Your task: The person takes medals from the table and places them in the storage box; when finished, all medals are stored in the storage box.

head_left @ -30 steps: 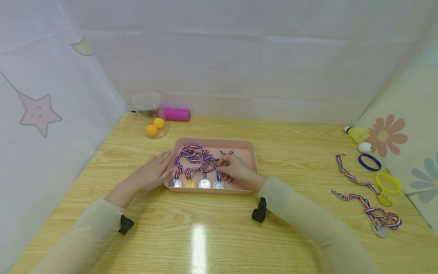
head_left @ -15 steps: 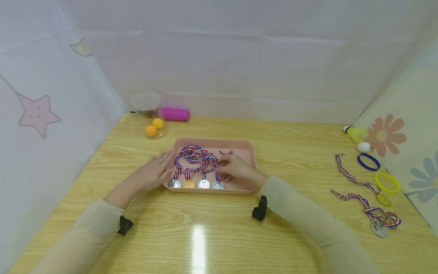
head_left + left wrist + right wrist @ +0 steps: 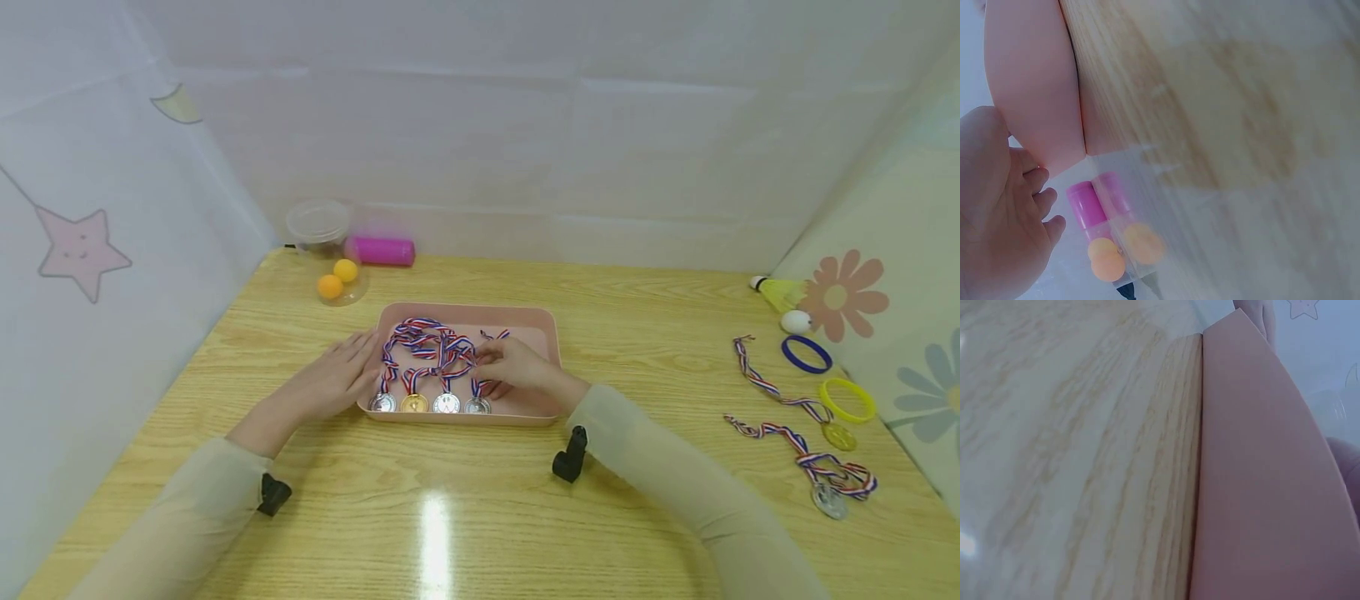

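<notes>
A shallow pink tray (image 3: 517, 315) sits mid-table with several medals lined up along its near side. From the left these are a silver medal (image 3: 382, 402), a gold medal (image 3: 414, 403) and more silver ones. Their red, white and blue striped ribbons (image 3: 422, 322) lie folded behind them. My left hand (image 3: 337, 377) rests against the tray's left edge, fingers extended; the left wrist view shows its fingers at the tray wall (image 3: 1035, 81). My right hand (image 3: 517, 367) reaches into the tray, curled fingers pinching the ribbon of the rightmost silver medal (image 3: 477, 406).
Two orange balls (image 3: 330, 287) in a clear container and a magenta cylinder (image 3: 384, 251) stand at the back left. On the right lie a shuttlecock (image 3: 780, 292), a white ball (image 3: 797, 322), blue (image 3: 807, 354) and yellow rings (image 3: 847, 400), and two ribboned medals (image 3: 829, 500).
The right hand's fingers have shifted slightly at the ribbon of the rightmost medal. The left hand stays at the tray's left edge, and the medals keep their row.
</notes>
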Available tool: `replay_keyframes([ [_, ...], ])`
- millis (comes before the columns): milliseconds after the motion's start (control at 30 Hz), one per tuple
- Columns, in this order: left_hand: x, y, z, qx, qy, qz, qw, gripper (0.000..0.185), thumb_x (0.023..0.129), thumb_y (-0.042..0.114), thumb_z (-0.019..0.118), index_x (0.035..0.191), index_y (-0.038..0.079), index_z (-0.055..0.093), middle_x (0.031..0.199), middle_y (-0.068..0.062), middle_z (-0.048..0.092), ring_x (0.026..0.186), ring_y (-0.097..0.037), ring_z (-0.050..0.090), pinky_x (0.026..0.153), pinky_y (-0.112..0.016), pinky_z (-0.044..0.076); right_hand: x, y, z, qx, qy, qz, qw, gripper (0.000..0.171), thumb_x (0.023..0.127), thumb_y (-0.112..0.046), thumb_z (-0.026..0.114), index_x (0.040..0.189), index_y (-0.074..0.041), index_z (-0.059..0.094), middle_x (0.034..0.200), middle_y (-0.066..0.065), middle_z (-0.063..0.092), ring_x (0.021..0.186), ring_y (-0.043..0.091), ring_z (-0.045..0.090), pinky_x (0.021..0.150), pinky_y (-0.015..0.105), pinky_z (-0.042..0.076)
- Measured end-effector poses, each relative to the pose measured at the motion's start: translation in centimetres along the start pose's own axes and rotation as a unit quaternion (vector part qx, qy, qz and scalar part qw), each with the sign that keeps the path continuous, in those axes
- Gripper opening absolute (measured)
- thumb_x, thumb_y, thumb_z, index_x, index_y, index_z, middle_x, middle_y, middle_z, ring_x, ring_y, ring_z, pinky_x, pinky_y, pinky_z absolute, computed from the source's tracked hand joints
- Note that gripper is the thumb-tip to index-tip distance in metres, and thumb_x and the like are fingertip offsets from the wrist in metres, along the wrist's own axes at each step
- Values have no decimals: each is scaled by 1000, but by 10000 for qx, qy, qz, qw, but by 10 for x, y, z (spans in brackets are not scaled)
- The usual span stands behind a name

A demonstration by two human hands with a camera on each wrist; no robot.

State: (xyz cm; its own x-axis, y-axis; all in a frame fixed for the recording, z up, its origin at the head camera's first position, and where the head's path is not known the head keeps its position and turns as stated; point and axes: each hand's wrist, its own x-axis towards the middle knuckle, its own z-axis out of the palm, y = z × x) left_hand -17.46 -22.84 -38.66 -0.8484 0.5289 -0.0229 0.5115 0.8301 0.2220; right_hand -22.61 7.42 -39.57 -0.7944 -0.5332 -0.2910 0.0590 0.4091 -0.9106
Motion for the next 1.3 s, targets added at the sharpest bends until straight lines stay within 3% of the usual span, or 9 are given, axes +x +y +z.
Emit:
replay_keyframes([
  [167,0,-1,1,-12,92,54,9999,56,101,26,34,142,-8,20,147,-24,18,134,-40,16,108,-52,12,-8,-3,-13,-539,208,-393,9976,50,85,-15,68,128,4,50,106,13,60,73,22,65,61,33,55],
  [300,1,-2,3,-17,137,77,9999,56,101,27,34,142,-8,21,147,-24,19,134,-41,16,107,-53,13,-25,-9,-30,-395,90,-848,9956,52,88,-11,63,132,6,43,112,21,55,84,33,63,65,40,55],
  [433,1,-3,3,-24,65,39,10000,56,101,27,33,143,-8,19,148,-24,17,134,-39,15,108,-52,12,-52,-17,-53,-566,66,-1242,9906,51,90,-15,61,133,1,42,114,21,53,91,36,60,69,39,55],
  [700,2,-3,3,-7,-29,-30,10000,57,101,28,33,143,-7,18,149,-22,15,135,-38,13,108,-51,12,-115,-18,-98,-907,870,-1219,9846,47,89,-24,63,131,-8,49,115,14,55,92,29,61,73,40,53],
  [900,2,-4,4,-51,-10,-42,10000,58,101,28,33,143,-7,17,149,-22,15,135,-38,13,108,-52,12,-158,0,-129,-1103,1546,-1283,9734,44,92,-19,58,130,-2,48,115,18,54,90,17,60,73,35,54],
  [1000,3,-4,5,-59,12,-43,10000,58,101,28,33,143,-7,17,149,-22,16,135,-38,13,108,-52,12,-178,15,-145,-1178,1937,-1367,9643,40,93,-16,57,129,0,48,110,10,57,87,12,61,70,28,54],
  [1167,2,-3,4,-75,14,-41,10000,58,101,29,32,143,-7,17,149,-22,15,135,-38,13,108,-51,12,-210,46,-172,-1384,2632,-1156,9477,32,92,-15,57,124,-11,54,100,-10,59,81,7,61,63,21,53],
  [1300,2,-4,5,-71,15,-45,10000,58,101,29,32,143,-7,17,149,-21,15,135,-38,13,108,-51,12,-235,74,-193,-1470,2930,-859,9408,30,91,-13,59,118,-25,56,95,-15,58,76,2,60,57,20,51],
])
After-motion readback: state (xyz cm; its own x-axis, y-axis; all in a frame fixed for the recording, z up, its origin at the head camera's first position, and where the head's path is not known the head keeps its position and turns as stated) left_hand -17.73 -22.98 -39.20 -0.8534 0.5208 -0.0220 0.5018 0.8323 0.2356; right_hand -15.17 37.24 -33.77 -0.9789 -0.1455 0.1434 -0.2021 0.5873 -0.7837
